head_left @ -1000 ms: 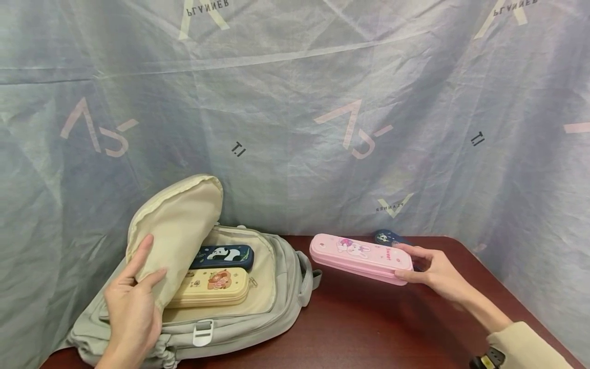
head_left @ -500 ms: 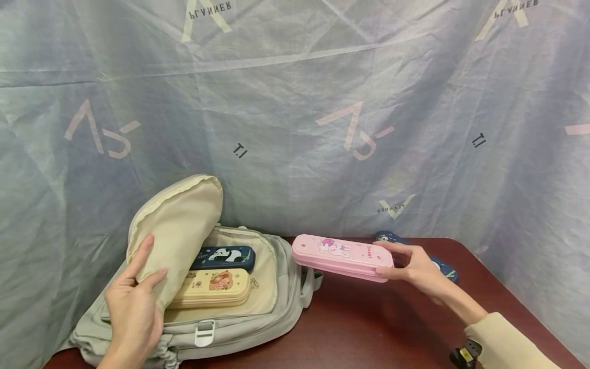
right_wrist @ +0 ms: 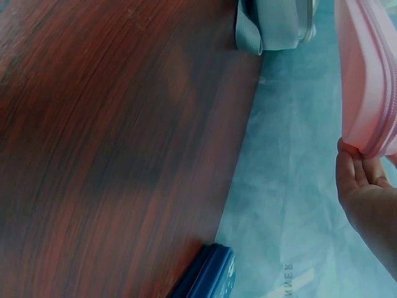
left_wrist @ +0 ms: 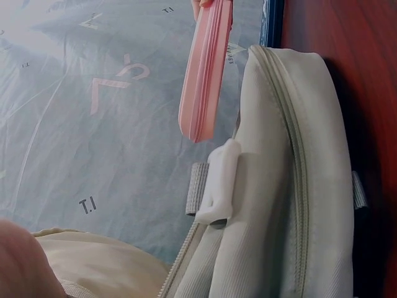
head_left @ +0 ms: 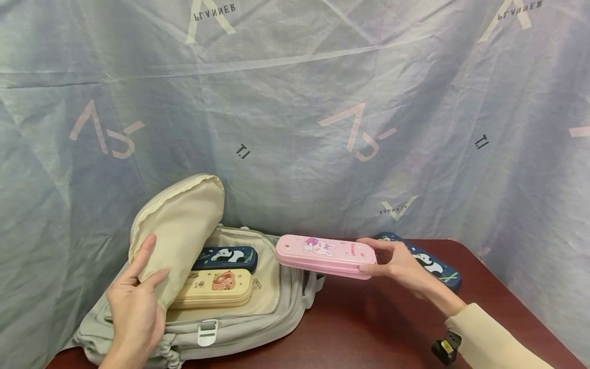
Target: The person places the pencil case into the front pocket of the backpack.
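Note:
A pale grey-green backpack lies on the table, its cream-lined front flap folded up. My left hand pinches the flap's edge between thumb and fingers. Inside the open compartment lie a navy panda pencil case and, in front of it, a yellow pencil case; the flap hides their left ends. By its right end my right hand grips a pink pencil case with a rabbit print. That case is held above the table, its left end over the backpack's right edge. The right wrist view shows fingertips under its end.
Another navy panda pencil case lies at the table's back right, partly behind the right forearm. The dark red table ends at a grey printed curtain behind. A white buckle sits on the backpack's near side.
My right hand has carried the pink pencil case leftward to the backpack's right edge, revealing more of the navy case behind. My left hand keeps holding the flap in about the same place.

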Tool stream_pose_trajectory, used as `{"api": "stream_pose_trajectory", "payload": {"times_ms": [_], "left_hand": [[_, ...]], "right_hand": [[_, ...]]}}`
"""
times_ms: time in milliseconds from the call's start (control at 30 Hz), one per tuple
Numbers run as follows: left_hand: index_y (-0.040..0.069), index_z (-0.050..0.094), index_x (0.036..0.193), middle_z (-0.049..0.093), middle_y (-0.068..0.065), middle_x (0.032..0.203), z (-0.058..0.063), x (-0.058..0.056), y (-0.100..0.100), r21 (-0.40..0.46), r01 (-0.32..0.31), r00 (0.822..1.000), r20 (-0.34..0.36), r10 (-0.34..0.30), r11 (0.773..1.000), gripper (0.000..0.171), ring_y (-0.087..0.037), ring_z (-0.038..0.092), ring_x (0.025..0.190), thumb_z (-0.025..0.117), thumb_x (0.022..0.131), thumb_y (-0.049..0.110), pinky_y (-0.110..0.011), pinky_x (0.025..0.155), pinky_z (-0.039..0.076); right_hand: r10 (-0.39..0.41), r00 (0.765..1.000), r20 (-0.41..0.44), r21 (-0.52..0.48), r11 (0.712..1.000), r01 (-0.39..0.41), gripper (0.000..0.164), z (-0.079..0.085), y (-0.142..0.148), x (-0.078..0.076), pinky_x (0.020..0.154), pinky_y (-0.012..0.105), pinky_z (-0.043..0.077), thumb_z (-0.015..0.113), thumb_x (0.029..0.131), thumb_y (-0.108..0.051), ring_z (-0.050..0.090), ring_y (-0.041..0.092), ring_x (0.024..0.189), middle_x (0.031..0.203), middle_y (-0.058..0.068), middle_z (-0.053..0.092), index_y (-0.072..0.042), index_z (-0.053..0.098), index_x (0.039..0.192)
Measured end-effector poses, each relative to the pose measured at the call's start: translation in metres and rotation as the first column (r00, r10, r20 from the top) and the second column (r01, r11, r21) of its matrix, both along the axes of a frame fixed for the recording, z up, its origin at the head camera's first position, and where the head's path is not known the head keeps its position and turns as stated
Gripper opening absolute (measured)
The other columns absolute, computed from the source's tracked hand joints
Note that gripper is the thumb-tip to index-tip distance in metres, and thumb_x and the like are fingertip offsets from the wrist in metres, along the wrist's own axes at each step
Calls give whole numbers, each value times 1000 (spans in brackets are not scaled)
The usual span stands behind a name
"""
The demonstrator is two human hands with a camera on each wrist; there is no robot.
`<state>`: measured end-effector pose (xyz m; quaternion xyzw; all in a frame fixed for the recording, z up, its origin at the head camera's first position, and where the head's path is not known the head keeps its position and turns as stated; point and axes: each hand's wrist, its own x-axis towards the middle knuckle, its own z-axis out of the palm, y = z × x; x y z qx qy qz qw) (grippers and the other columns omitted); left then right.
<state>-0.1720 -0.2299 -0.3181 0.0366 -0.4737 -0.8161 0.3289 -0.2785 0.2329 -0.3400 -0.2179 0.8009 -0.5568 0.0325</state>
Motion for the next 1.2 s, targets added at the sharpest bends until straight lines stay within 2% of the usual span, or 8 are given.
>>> {"api": "stream_pose_trajectory", "payload": {"times_ms": [200, 433, 700, 933, 1067, 1200], "left_hand": [[6, 58, 148, 54, 1, 157, -1, 1, 0, -2, 5, 1000, -9, -5, 1000, 69, -6, 18, 155, 45, 92, -32, -23, 124, 19], [7, 59, 147, 54, 2, 156, 0, 1, 1, -18, -4, 1000, -2, 4, 1000, 69, -7, 18, 155, 46, 92, -32, -23, 124, 18], [8, 58, 149, 51, 1, 159, 1, 1, 2, -45, -8, 1000, 11, 8, 999, 70, -7, 17, 155, 47, 92, -31, -25, 124, 18], [8, 58, 149, 52, 1, 159, 1, 1, 1, -52, -13, 1000, 12, 14, 999, 70, -7, 17, 155, 46, 92, -32, -24, 125, 15], [6, 57, 148, 52, 1, 158, 0, 1, 0, -66, -17, 1000, 6, 17, 998, 71, -8, 17, 156, 48, 90, -33, -25, 124, 21], [5, 55, 149, 51, 1, 159, 0, 1, -1, -125, -20, 1000, 21, 23, 992, 72, -8, 16, 156, 50, 88, -34, -26, 122, 26]], "right_hand": [[1, 1000, -6, 5, 1000, -1, 72, -1, -11, -5, 82, 33, 60, 85, 87, -15, 68, 28, 103, 127, 21, 69, 6, 55, 149], [0, 1000, -5, 8, 1000, 0, 69, 0, -29, -11, 84, 31, 59, 86, 86, -17, 68, 27, 106, 126, 17, 71, -1, 60, 147], [50, 999, 10, -36, 998, -50, 68, 0, -55, -21, 84, 30, 58, 84, 87, -11, 67, 27, 106, 127, 20, 69, 5, 57, 147], [55, 998, 19, -70, 996, -54, 66, 1, -81, -31, 83, 27, 58, 84, 85, -6, 68, 23, 103, 121, 20, 72, 7, 59, 144], [67, 998, 12, -68, 996, -66, 64, 1, -93, -38, 81, 26, 58, 85, 84, -5, 68, 23, 100, 119, 19, 72, 7, 61, 143], [73, 997, 15, -55, 996, -72, 64, 1, -103, -43, 80, 26, 58, 85, 85, -6, 68, 22, 99, 120, 18, 73, 7, 61, 143]]}}
